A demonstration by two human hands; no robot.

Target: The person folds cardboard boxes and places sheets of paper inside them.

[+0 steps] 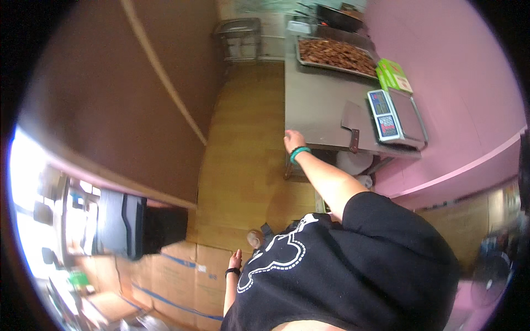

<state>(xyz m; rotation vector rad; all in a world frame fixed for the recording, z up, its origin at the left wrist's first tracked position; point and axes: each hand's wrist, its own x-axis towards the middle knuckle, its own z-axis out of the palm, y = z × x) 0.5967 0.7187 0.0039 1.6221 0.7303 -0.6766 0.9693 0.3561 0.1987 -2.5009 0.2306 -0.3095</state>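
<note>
My right hand [294, 141], with a green bracelet [298, 153] at its wrist, is at the near left corner of a metal-topped table [320, 99]. Its fingers look loosely curled, and I see nothing in them. Whether it touches the table is unclear. Low beside my body, my left hand [235, 259] wears a black wristband [232, 271]; its fingers are partly stretched and nothing shows in them. A cleaver [352, 122] lies on the table to the right of my right hand, its brown handle toward me.
Beyond the cleaver are a digital scale [406, 118], a green box [393, 75] and a tray of brown pieces [337, 56]. A dark pan [338, 19] sits farther back. Cardboard boxes [176, 281] stand lower left, a brown partition [127, 83] left, a pink wall [458, 83] right.
</note>
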